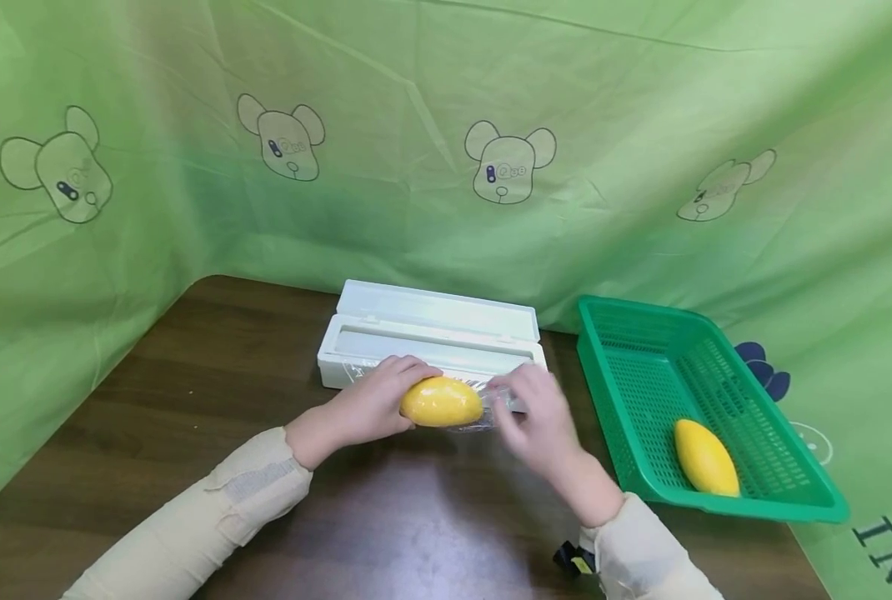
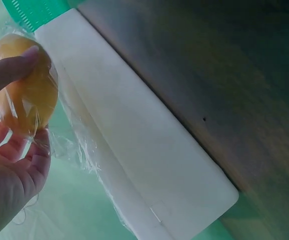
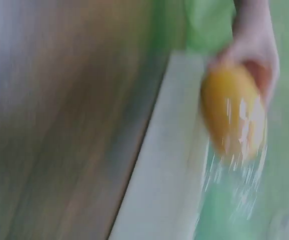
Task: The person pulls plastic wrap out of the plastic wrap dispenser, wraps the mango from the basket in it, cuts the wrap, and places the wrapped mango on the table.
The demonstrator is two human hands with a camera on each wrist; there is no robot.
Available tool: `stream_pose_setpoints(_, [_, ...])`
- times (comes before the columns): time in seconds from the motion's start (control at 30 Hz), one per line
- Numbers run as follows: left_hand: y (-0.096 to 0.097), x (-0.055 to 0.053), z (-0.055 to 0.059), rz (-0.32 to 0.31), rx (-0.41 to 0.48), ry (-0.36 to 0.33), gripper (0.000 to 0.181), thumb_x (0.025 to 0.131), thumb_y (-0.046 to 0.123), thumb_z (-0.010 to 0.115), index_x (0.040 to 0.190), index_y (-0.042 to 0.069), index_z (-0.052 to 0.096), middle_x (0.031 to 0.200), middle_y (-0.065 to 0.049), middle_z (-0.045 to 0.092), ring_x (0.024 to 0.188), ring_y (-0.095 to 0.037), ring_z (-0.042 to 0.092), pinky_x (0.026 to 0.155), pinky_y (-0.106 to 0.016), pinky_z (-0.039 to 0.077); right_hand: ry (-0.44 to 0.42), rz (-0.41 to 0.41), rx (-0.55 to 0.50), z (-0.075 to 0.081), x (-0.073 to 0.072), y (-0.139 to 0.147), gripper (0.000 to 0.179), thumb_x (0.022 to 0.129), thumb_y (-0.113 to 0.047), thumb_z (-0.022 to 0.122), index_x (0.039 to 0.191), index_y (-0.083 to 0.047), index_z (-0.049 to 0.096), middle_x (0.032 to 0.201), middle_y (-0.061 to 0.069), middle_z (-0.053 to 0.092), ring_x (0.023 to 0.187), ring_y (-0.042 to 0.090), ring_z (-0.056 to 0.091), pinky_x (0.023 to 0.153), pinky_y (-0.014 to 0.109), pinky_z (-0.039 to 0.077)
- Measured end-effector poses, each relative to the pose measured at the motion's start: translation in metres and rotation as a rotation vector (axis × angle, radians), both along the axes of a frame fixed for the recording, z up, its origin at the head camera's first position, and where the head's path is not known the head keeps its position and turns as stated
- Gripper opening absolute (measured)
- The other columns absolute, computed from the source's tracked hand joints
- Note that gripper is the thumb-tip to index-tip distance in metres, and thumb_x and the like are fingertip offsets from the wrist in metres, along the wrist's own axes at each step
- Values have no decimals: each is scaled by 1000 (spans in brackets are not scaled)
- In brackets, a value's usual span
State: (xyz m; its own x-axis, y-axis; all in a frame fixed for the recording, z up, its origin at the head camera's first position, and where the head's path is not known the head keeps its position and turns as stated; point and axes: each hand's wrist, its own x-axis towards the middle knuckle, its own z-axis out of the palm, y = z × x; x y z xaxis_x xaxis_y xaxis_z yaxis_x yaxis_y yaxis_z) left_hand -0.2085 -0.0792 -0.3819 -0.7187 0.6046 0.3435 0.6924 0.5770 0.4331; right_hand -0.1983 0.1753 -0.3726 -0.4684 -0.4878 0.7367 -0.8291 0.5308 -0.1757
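A yellow mango point(image 1: 442, 402), wrapped in clear cling film, is held in my left hand point(image 1: 374, 402) above the table's middle. The left wrist view shows the thumb pressed on one side of the mango point(image 2: 27, 95) and the fingertips on the other. Loose film point(image 3: 242, 187) trails off the mango's far end. My right hand point(image 1: 536, 417) is beside that end, blurred, with thumb and fingers apart near the film. Just behind both hands stands a long white cling film box point(image 1: 431, 346) with its lid raised; film hangs along its edge.
On the right stands a green plastic basket point(image 1: 603, 400) with a second yellow mango point(image 1: 706, 458) inside. A green printed curtain point(image 1: 393, 217) hangs behind the dark wooden table point(image 1: 213, 358). A small black and yellow item point(image 1: 575, 560) is near the right cuff.
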Motion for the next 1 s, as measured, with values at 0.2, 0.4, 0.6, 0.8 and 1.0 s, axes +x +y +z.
stream_pose_setpoints(0.2, [-3,-5,10,27,21,-115,68,72,0,90,134,1,61,125,-11,63,111,-29,57,93,-44,50,199,7,370,-11,10,-35,59,71,-25,93,112,-3,55,112,12,56,99,28,55,83,39,50])
stream_pose_setpoints(0.4, [-5,-9,11,8,38,-208,70,72,0,90,135,-1,60,124,-11,64,107,-27,58,91,-41,50,337,-175,455,-33,-7,-44,71,67,-14,94,121,-3,49,121,16,53,106,32,54,80,40,49])
stream_pose_setpoints(0.6, [1,-2,11,71,-98,-40,85,70,13,95,144,7,55,141,-13,55,126,-33,51,95,-52,48,247,-159,417,-37,-18,-41,75,61,-6,94,121,1,51,119,19,56,107,36,57,85,44,53])
stream_pose_setpoints(0.8, [11,8,5,96,-172,265,79,69,26,96,135,13,55,139,-10,50,129,-32,46,86,-52,51,164,-165,423,-39,-21,-34,73,63,-8,92,123,5,53,120,20,57,110,36,57,92,44,53])
stream_pose_setpoints(1.0, [11,1,-7,90,-152,326,74,71,9,93,133,7,53,128,-10,55,119,-31,52,79,-44,56,126,-120,379,-36,-26,-30,73,66,-9,88,127,5,50,121,19,57,109,35,58,93,44,52])
